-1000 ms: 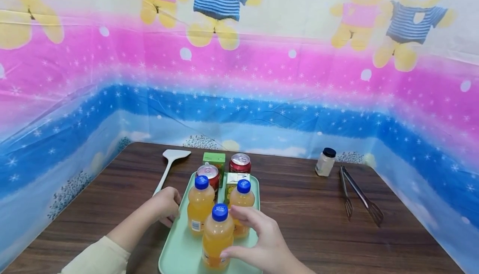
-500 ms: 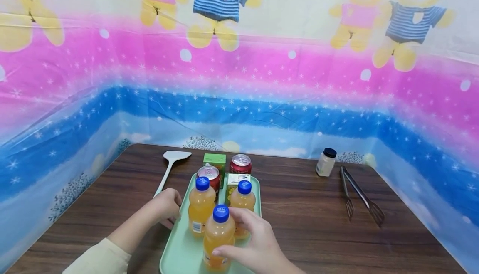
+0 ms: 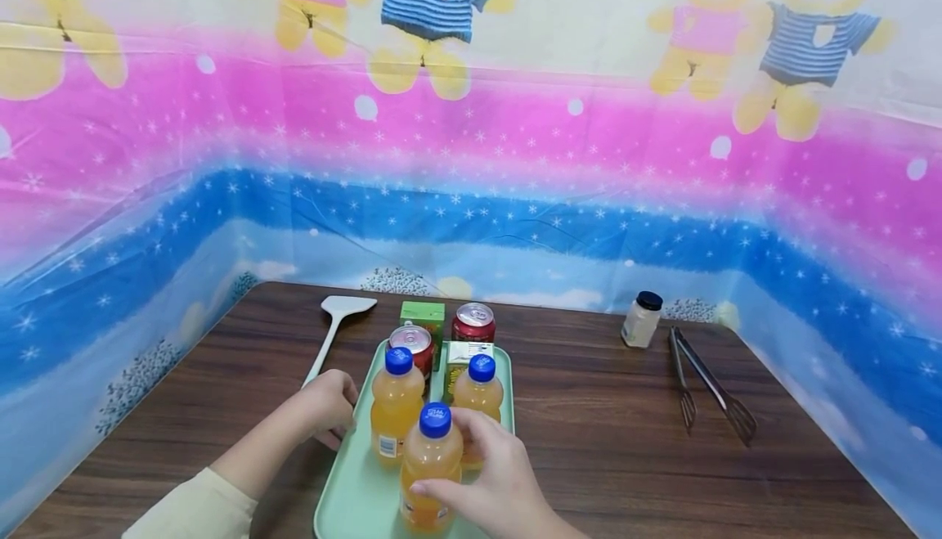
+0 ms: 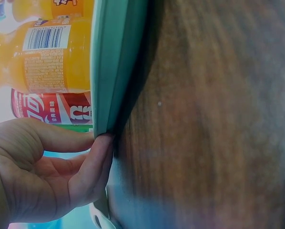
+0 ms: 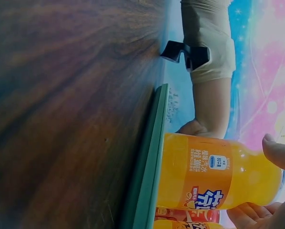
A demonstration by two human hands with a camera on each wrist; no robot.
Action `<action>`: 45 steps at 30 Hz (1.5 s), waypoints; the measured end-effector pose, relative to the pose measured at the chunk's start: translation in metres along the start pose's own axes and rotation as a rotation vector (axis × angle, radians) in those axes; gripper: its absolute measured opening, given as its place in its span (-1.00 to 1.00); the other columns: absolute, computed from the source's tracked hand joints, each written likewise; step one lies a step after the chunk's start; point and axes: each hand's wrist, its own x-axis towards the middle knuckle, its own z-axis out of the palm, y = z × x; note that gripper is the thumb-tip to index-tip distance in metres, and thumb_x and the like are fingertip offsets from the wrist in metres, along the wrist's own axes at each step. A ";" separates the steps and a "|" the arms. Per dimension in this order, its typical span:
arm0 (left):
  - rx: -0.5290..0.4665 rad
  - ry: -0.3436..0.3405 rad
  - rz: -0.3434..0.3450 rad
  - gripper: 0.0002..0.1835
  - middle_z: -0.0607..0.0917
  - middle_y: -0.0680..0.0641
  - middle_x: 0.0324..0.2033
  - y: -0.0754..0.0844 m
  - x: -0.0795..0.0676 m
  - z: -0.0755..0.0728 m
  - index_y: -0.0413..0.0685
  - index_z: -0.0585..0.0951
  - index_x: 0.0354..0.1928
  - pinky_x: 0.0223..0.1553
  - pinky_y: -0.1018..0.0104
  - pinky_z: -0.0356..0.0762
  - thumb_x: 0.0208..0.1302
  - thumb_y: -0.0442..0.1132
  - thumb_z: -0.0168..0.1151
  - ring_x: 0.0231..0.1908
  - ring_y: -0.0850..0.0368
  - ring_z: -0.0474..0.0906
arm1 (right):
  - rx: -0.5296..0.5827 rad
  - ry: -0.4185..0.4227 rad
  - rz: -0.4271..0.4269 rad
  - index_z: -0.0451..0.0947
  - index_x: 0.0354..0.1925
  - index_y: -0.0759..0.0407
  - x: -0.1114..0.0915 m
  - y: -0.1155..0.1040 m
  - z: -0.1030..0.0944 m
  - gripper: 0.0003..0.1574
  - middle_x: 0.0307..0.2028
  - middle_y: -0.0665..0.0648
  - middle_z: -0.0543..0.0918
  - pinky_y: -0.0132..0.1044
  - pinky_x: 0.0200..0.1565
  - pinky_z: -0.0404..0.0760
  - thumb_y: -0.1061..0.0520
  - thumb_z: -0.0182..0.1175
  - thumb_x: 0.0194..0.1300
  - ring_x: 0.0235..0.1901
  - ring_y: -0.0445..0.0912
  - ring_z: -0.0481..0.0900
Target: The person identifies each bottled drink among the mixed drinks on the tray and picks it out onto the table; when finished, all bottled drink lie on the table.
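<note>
A green tray (image 3: 353, 486) lies on the wooden table, with three orange soda bottles standing on it. My left hand (image 3: 329, 410) pinches the tray's left rim, thumb above and fingers under the edge in the left wrist view. Around the nearest orange soda bottle (image 3: 427, 473) my right hand (image 3: 504, 473) curls, thumb across its front and fingers behind. The right wrist view has this hand at the bottle's upper part; how firmly it presses is unclear. Behind stand the left bottle (image 3: 393, 416) and the right bottle (image 3: 478, 396), the latter partly hidden by my right hand.
Two red soda cans, one the left can (image 3: 414, 343), a green box (image 3: 424, 316) and a small carton (image 3: 459, 367) stand toward the tray's far end. A white spatula (image 3: 331, 339) lies left; a black-lidded jar (image 3: 642, 322) and metal tongs (image 3: 706, 384) are at right.
My right hand has moved slightly left, its thumb farther across the front of the nearest bottle. The left hand stays at the tray's rim, and the bottles keep their places on the tray.
</note>
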 end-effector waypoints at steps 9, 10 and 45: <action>0.010 -0.004 0.016 -0.74 0.50 -0.23 -0.44 -0.001 0.000 -0.001 -0.37 0.41 -0.26 -0.55 0.16 0.65 0.00 -0.63 0.22 -0.54 0.00 0.57 | 0.034 0.037 0.010 0.45 0.08 -0.04 -0.001 0.003 0.004 -0.33 -0.06 -0.11 0.57 -0.39 -0.10 0.58 -0.05 0.44 -0.01 -0.12 -0.22 0.57; 0.012 -0.002 0.016 -0.74 0.50 -0.23 -0.44 -0.001 -0.001 -0.001 -0.37 0.41 -0.27 -0.55 0.16 0.65 -0.01 -0.63 0.22 -0.54 0.00 0.57 | 0.039 0.039 0.007 0.45 0.08 -0.04 -0.001 0.004 0.005 -0.33 -0.06 -0.11 0.57 -0.40 -0.10 0.58 -0.04 0.44 -0.01 -0.12 -0.22 0.57; 0.015 0.015 0.038 -0.73 0.51 -0.23 -0.46 -0.001 0.000 0.001 -0.38 0.39 -0.28 -0.59 0.16 0.65 -0.05 -0.65 0.19 -0.57 0.00 0.60 | 0.136 0.012 -0.009 0.46 0.11 -0.07 -0.025 -0.024 -0.015 -0.36 -0.03 -0.04 0.57 -0.36 -0.03 0.56 -0.01 0.41 0.04 -0.05 -0.12 0.57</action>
